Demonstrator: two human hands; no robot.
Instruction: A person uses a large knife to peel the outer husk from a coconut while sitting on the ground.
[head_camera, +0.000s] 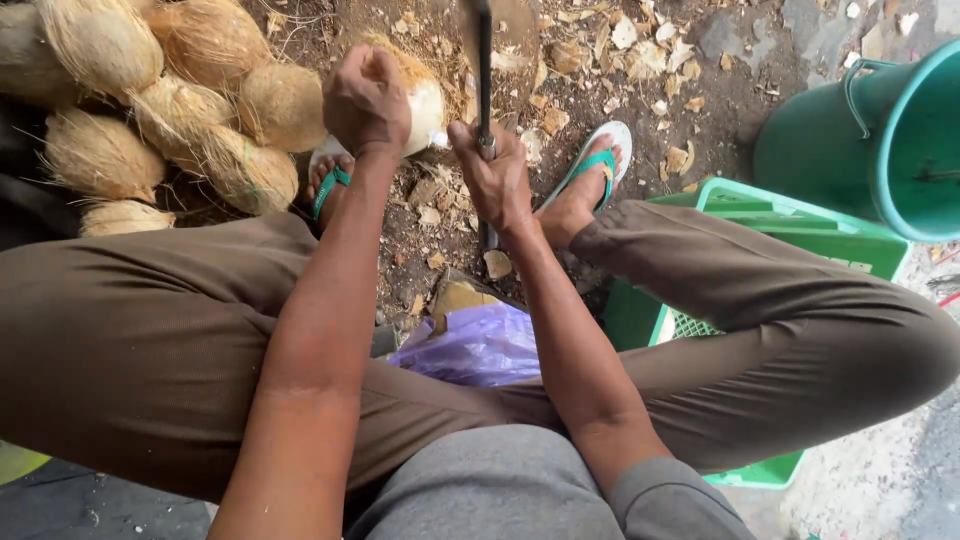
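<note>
Head view, looking down between the knees of a seated person. Left hand (366, 100) wrapped over the top of a part-husked coconut (420, 100), fingers curled tight, pinning it to the ground (440, 225) just ahead of the left foot. Right hand (492, 180) fisted around the handle of a long dark blade (483, 70); the blade stands near upright just right of the coconut, its top cut off by the frame edge. Whether the edge touches the shell I cannot tell. White flesh or inner shell shows on the coconut's right side.

Pile of unhusked coconuts (170, 110) on the left, close to the left knee. Husk chips scattered over the ground. Green sandals on both feet, green crate (800, 235) under the right leg, green bucket (900, 150) at the far right, purple plastic bag (480, 345) between the thighs.

Doing it well, as I judge: hold the coconut firm so it can't roll, keep the left fingers on the far side away from the blade's path, strike shallow at the husk rim, and keep both feet out of line.
</note>
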